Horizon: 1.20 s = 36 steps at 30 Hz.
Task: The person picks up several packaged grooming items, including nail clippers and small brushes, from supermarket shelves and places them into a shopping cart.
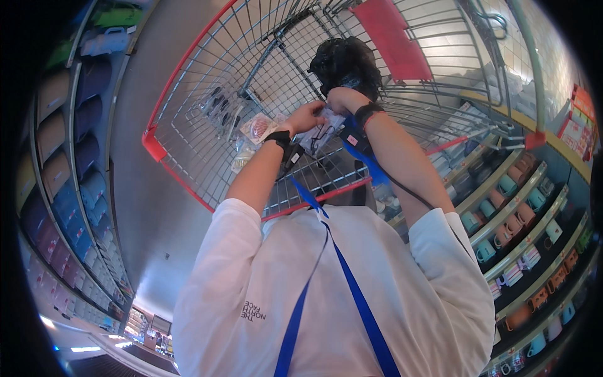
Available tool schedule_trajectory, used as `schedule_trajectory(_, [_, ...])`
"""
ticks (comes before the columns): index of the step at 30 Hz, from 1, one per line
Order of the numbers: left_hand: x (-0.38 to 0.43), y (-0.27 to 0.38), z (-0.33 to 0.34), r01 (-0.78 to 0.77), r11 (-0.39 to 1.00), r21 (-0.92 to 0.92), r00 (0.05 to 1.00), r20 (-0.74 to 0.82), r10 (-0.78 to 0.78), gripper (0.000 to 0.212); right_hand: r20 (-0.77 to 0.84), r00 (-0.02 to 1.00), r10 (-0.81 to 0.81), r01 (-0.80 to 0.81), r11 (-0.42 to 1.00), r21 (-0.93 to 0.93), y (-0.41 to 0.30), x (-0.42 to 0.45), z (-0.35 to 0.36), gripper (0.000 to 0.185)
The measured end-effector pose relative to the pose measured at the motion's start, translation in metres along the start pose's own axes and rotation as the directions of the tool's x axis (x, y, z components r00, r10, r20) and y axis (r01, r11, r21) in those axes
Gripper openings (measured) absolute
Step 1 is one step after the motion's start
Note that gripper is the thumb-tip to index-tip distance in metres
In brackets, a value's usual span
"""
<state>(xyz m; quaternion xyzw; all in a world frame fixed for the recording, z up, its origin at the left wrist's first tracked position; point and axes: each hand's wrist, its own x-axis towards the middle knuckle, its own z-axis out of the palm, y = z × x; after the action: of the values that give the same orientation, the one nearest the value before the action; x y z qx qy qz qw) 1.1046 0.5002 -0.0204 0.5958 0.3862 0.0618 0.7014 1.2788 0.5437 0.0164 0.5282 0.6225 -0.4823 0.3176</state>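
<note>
My left hand (306,118) holds a clear plastic packet (322,130) over the shopping cart's wire basket (301,52). Something thin and dark shows in or on the packet; I cannot tell which. My right hand (343,100) is curled at the packet's upper edge, its fingertips partly hidden. Just beyond it, a black plastic bag (346,66) sits bunched up in the cart. By my left wrist lie a carded pack with a pink-red round item (259,128) and a pack with a pale yellow item (242,159). Several clear packs with dark items (221,109) lie farther left.
The cart's red rim (175,79) surrounds the basket, and a red panel (393,40) hangs at its far side. Shelves of mugs (511,226) stand close on the right. Shelves of plastic bins (70,207) line the left. A blue lanyard (301,301) hangs over my shirt.
</note>
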Motion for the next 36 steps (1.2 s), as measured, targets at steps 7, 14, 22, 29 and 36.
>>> schedule_trajectory(7, [0.014, -0.029, 0.016, 0.12, 0.978, 0.169, 0.992, -0.069, -0.11, 0.048, 0.173, 0.985, 0.012, -0.039, 0.987, 0.156, 0.011, 0.033, 0.016, 0.026])
schedule_trajectory(14, [0.026, -0.035, 0.012, 0.138, 0.957, 0.255, 0.982, -0.159, -0.099, 0.06, -0.041, 0.996, 0.082, -0.079, 0.993, 0.088, 0.048, 0.078, 0.052, 0.024])
schedule_trajectory(22, [0.019, -0.016, 0.005, 0.134, 0.934, 0.332, 0.991, -0.064, -0.12, 0.059, -0.084, 0.959, 0.271, -0.245, 0.94, 0.235, 0.075, 0.099, 0.077, 0.022])
schedule_trajectory(29, [0.03, -0.04, 0.037, 0.189, 0.94, 0.284, 0.982, -0.051, -0.182, 0.049, -0.184, 0.96, 0.21, -0.173, 0.965, 0.199, 0.077, 0.093, 0.083, 0.024])
schedule_trajectory(36, [0.045, -0.026, 0.036, 0.113, 0.861, 0.495, 0.994, -0.046, -0.104, 0.052, -0.074, 0.997, -0.004, 0.006, 0.999, 0.036, 0.053, 0.066, 0.003, 0.022])
